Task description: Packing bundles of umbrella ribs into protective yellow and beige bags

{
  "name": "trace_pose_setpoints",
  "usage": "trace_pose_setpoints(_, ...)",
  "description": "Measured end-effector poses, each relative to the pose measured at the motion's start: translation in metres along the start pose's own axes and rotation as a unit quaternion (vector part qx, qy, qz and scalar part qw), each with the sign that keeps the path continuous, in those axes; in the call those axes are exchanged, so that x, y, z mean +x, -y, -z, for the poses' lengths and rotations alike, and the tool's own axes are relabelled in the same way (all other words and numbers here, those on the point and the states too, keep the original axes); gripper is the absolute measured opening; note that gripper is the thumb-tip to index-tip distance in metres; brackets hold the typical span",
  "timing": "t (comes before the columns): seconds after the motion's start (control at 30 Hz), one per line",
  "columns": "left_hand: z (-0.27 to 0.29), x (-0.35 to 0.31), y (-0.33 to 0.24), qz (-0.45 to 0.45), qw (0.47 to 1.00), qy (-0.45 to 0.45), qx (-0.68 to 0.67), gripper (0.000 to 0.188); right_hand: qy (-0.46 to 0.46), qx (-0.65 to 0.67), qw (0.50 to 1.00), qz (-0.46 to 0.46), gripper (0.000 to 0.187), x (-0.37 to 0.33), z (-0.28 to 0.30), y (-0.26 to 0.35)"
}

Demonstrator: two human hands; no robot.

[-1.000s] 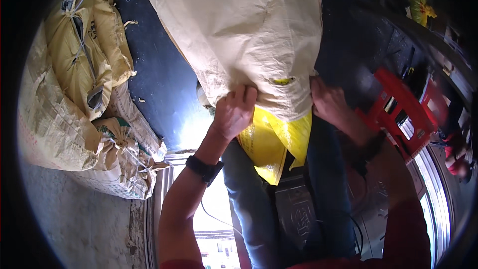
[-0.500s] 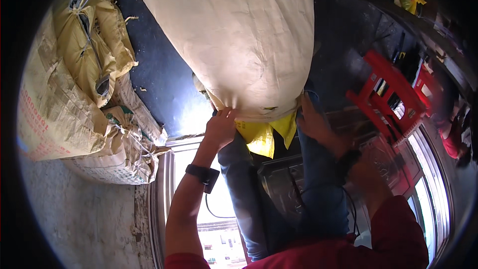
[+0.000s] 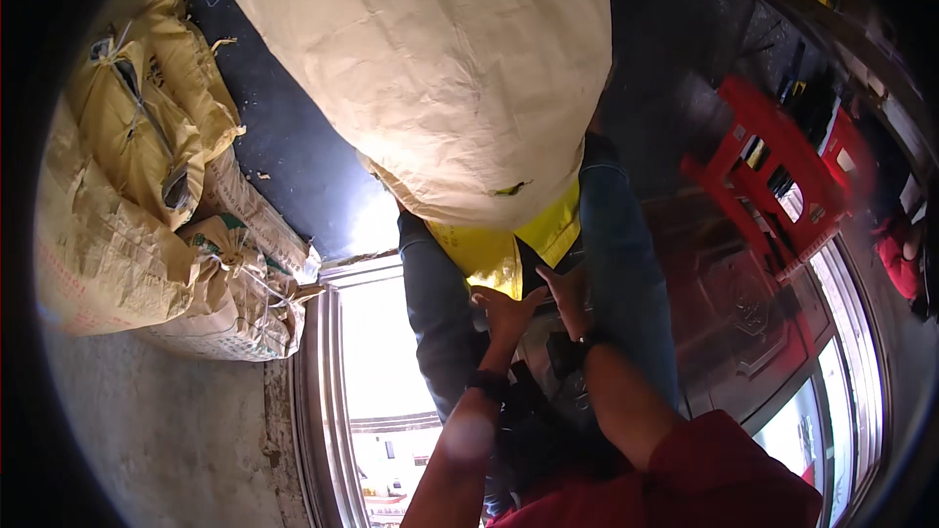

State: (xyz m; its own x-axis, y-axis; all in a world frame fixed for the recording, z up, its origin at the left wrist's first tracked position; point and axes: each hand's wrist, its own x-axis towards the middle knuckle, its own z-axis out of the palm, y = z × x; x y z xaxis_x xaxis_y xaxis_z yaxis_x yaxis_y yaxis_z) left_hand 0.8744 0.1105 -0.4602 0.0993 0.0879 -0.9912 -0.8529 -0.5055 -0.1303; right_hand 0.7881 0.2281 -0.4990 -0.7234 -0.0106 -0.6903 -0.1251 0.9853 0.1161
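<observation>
Tan sack point(image 3: 430, 78) lies just beyond the yellow sheet point(image 3: 489, 259), its long axis running away from the person, while left hand point(image 3: 504, 318) and right hand point(image 3: 570, 301), fingers apart, sit about equally near that sheet's closer edge.

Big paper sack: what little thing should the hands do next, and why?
Perhaps pinch the lower end of the yellow plastic: it sticks out past the edge of the paper sack, and the left hand and right hand look open, close by it.
</observation>
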Motion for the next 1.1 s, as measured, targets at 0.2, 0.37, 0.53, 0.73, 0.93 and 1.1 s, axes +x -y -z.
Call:
trace_pose_setpoints(0.2,-0.019,0.028,-0.007,0.110,0.990,-0.075,-0.045,0.101,0.022,0.012,1.000,0.015,0.098,0.034,-0.015,-0.007)
trace_pose_setpoints(0.37,-0.027,0.043,0.029,0.063,0.989,-0.132,0.009,0.042,0.076,-0.124,0.989,-0.012,0.101,0.032,-0.036,-0.023)
trace_pose_setpoints(0.53,-0.031,0.047,0.040,0.014,0.986,-0.163,0.017,0.023,0.076,-0.195,0.977,-0.038,0.085,0.028,-0.036,0.009)
trace_pose_setpoints(0.73,-0.028,0.047,0.029,-0.023,0.984,-0.174,-0.015,0.029,0.079,-0.101,0.991,-0.046,0.044,0.062,-0.032,-0.047)
trace_pose_setpoints(0.93,-0.030,0.064,0.053,-0.047,0.971,-0.216,-0.090,0.028,0.009,0.091,0.995,0.027,0.042,0.078,-0.049,-0.044)
trace_pose_setpoints(1.1,-0.011,0.059,0.002,-0.049,0.990,-0.084,-0.100,0.036,-0.016,0.016,0.992,0.121,0.050,0.084,-0.049,-0.076)
